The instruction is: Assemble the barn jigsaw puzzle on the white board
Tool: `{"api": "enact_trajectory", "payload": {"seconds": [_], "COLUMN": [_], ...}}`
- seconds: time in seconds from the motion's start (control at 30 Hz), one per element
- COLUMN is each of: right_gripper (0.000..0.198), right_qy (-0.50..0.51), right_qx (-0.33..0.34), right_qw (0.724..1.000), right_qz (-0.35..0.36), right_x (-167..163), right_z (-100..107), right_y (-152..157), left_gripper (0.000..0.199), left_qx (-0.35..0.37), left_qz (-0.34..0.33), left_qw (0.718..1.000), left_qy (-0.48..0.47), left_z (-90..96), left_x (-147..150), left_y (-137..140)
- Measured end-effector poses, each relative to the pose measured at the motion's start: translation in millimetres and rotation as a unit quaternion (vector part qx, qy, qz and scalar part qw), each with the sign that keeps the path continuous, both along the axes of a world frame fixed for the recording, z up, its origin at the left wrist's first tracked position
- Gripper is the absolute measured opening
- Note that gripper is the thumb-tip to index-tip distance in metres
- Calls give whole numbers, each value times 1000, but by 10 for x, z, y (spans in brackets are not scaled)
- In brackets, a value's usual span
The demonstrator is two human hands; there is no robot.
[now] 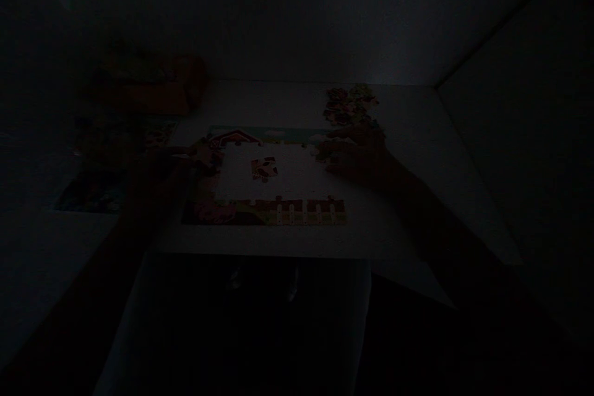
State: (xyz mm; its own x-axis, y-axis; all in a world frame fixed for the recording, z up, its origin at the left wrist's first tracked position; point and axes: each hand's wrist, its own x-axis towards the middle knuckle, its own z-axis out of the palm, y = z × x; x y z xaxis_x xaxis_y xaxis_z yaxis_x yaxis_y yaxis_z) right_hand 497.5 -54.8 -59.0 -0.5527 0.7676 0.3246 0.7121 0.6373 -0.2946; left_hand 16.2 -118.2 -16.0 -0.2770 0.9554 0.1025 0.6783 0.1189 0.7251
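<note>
The picture is very dark. A partly joined jigsaw puzzle (304,213) lies on a white table, its border showing a red barn at the top left and a white fence along the bottom. Inside the border rests a loose jigsaw piece (264,168) with brown patches. My left hand (160,170) is at the left side of the border, its fingertips seemingly closed on a jigsaw piece (204,153) there. At the upper right corner, my right hand (359,153) reaches over the border with fingers apart, touching it. Shadow hides finger details.
A heap of loose jigsaw pieces (349,105) lies behind my right hand. At the back left stands an orange box (160,96). A printed picture sheet (90,192) lies partly under my left hand. The table (260,241) meets a wall at the back.
</note>
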Motion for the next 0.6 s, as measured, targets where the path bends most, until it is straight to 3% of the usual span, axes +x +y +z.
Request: {"api": "enact_trajectory", "payload": {"seconds": [0.13, 0.23, 0.33, 0.43, 0.6], "right_gripper": [53, 63, 54, 56, 99], "right_qy": [-20, 41, 119, 173, 183], "right_qx": [15, 34, 41, 24, -11], "right_qw": [1000, 998, 992, 985, 982], "right_qz": [-8, -21, -15, -4, 45], "right_x": [5, 26, 26, 4, -55], "right_z": [-73, -151, -182, -138, -11], "right_y": [-10, 28, 66, 60, -17], "left_gripper": [31, 28, 34, 41, 33], "left_qx": [15, 54, 72, 28, -21], "left_qz": [-5, 15, 6, -68, -237], "left_qw": [999, 997, 993, 986, 958], "left_qy": [-31, -55, -90, -147, -160], "left_z": [20, 28, 65, 110, 86], "left_x": [14, 44, 258, 728, 1542], "left_y": [-1, -15, -39, -42, 32]}}
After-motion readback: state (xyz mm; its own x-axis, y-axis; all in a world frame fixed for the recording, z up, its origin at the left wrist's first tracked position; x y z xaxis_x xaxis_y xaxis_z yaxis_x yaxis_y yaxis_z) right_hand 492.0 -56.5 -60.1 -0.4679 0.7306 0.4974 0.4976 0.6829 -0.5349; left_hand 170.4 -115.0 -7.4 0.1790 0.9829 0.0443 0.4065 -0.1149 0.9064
